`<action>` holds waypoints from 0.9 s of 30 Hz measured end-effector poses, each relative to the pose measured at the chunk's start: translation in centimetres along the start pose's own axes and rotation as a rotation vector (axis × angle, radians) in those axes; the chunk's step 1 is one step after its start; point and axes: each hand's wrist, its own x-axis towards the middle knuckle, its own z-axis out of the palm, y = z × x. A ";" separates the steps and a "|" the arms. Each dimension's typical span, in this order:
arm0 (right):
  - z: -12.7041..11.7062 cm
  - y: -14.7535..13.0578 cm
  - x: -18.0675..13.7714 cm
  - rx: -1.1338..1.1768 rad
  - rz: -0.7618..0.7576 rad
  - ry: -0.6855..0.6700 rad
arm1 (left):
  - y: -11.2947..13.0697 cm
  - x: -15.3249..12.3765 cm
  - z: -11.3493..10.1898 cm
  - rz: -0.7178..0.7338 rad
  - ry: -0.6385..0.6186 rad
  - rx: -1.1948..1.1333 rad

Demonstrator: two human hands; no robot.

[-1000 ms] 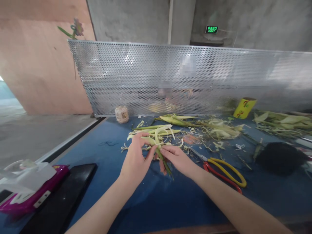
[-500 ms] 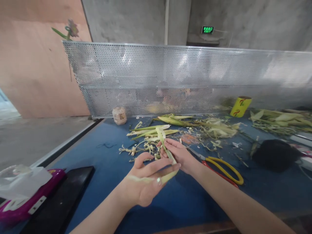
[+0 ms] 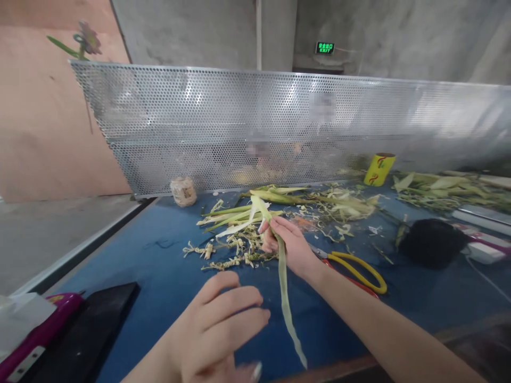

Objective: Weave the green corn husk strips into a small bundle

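Note:
My right hand [image 3: 296,249] pinches a bundle of long pale green leaf strips [image 3: 283,298], which look like corn husk. One strip hangs down from the fingers toward the table's front edge; other ends fold over above them. My left hand [image 3: 221,324] is apart from the bundle, nearer to me and to the left, its fingers loosely curled and spread with nothing visible in them. Behind the hands lie several knotted, braided husk pieces [image 3: 235,255] and a pile of green husk leaves [image 3: 229,215]. Scissors with yellow and red handles [image 3: 361,271] rest beside my right forearm.
A perforated metal screen [image 3: 199,117] stands along the blue table's back. Near it are a ball of twine [image 3: 183,191] and a yellow roll [image 3: 379,170]. A black bundle [image 3: 433,243] lies right, a black flat case [image 3: 91,324] and a purple device [image 3: 43,330] left.
My left hand has let go of the strip and drawn back toward me, down and left. The strip now hangs free from my right hand. The view has shifted slightly right.

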 end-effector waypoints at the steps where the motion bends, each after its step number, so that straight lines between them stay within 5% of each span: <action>1: 0.0 0.1 0.0 -0.008 -0.022 -0.018 | -0.1 0.6 0.1 0.157 -0.068 0.048; 2: -0.1 0.1 -0.1 -0.019 -0.045 -0.042 | -0.2 1.2 0.2 0.270 -0.145 0.106; 4: -0.1 0.3 -0.4 -0.062 -0.093 -0.086 | -0.4 2.3 0.6 0.228 -0.131 0.162; 7: -0.1 0.2 -0.8 -0.228 -0.133 -0.100 | -0.8 3.0 1.5 -0.230 -0.186 0.058; 9: 0.0 0.0 -1.1 -0.399 -0.142 -0.107 | -1.3 2.8 2.1 -0.606 -0.099 -0.085; 11: 0.1 -0.4 -1.3 -0.589 -0.148 -0.135 | -1.8 2.6 2.4 -0.776 0.053 -0.307; 15: 0.2 -0.8 -1.4 -0.996 -0.247 -0.238 | -3.1 2.8 2.6 -0.922 0.436 -0.633; 17: 0.1 -0.8 -1.4 -1.193 -0.341 -0.303 | -3.6 3.0 2.6 -0.995 0.522 -0.749; 22: -0.4 -0.5 -1.3 -1.445 -0.464 -0.355 | -4.0 3.6 2.5 -1.139 0.607 -1.021; 27: -0.6 -0.5 -1.3 -1.492 -0.412 -0.272 | -3.5 3.9 2.2 -1.073 0.636 -1.046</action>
